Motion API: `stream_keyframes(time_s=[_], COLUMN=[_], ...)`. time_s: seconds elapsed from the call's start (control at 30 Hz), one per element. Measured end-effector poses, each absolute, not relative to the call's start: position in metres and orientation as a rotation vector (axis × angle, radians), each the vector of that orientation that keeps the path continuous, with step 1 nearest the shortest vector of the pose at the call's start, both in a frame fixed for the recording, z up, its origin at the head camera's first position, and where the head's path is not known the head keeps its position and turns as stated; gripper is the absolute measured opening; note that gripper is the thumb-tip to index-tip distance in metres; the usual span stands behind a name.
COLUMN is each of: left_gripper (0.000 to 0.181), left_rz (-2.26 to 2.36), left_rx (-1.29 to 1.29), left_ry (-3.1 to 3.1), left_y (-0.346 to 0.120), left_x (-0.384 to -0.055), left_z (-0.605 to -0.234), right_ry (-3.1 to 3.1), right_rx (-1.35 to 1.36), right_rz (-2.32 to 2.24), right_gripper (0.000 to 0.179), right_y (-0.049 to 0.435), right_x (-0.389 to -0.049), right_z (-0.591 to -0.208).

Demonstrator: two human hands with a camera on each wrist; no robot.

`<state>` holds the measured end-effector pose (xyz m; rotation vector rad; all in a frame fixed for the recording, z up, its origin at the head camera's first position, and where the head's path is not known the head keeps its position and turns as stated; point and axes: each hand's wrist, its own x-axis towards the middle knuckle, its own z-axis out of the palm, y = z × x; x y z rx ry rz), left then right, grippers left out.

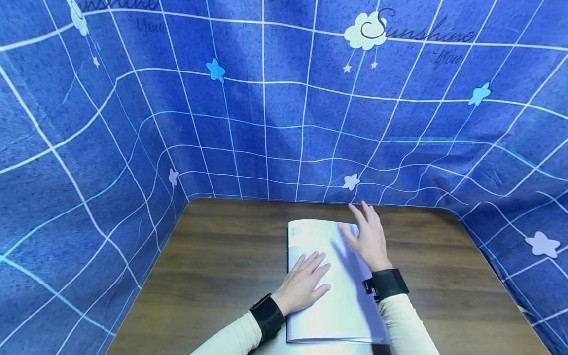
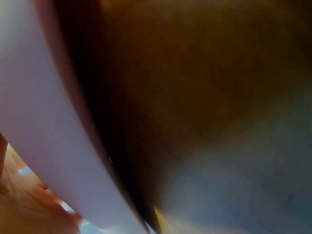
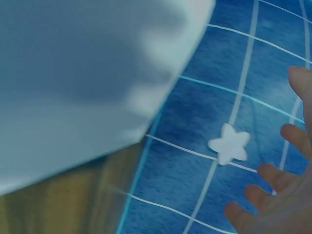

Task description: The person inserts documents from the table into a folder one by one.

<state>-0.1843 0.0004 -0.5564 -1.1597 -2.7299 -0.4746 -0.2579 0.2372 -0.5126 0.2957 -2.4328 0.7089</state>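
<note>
A white paper booklet (image 1: 335, 305), with faint grey print near its top left corner, lies on the brown table. My left hand (image 1: 303, 283) rests on its left half, fingers extended and slightly spread. In the left wrist view, that hand (image 2: 29, 204) shows at the lower left, beside a pale blurred sheet edge (image 2: 63, 122). My right hand (image 1: 367, 239) is over the booklet's upper right edge, fingers spread, holding nothing, and casts a shadow on the page. The right wrist view has this hand (image 3: 278, 195) at the right, apart from the white page (image 3: 58, 136).
The wood-grain table (image 1: 222, 256) extends around the booklet. Another white sheet (image 1: 310, 349) shows below the booklet's front edge. A blue gridded cloth (image 1: 284, 108) with stars and clouds hangs behind and along both sides. Black bands (image 1: 267, 318) circle both wrists.
</note>
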Motion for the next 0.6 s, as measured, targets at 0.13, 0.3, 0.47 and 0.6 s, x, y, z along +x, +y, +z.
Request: stream_keyframes(time_s=[0.13, 0.3, 0.47, 0.6], left_gripper=[0.051, 0.051, 0.048, 0.044], left_rz=[-0.458, -0.422, -0.472, -0.542], left_rx=[-1.177, -1.167, -1.153, -1.121], left_ry=[-2.690, -2.698, -2.717, -2.716], left_y=[0.000, 0.002, 0.003, 0.005], left_x=[-0.185, -0.186, -0.186, -0.189], left_z=[-0.555, -0.553, -0.551, -0.549], right_ry=[-2.453, -2.493, -2.540, -2.589], right_rx=[0.277, 0.251, 0.212, 0.187], right_rz=[0.677, 0.649, 0.592, 0.564], right_gripper=[0.067, 0.068, 0.071, 0.074], right_y=[0.233, 0.231, 0.228, 0.226], right_x=[-0.260, -0.260, -0.259, -0.259], right_z=[-0.524, -0.531, -0.535, -0.537])
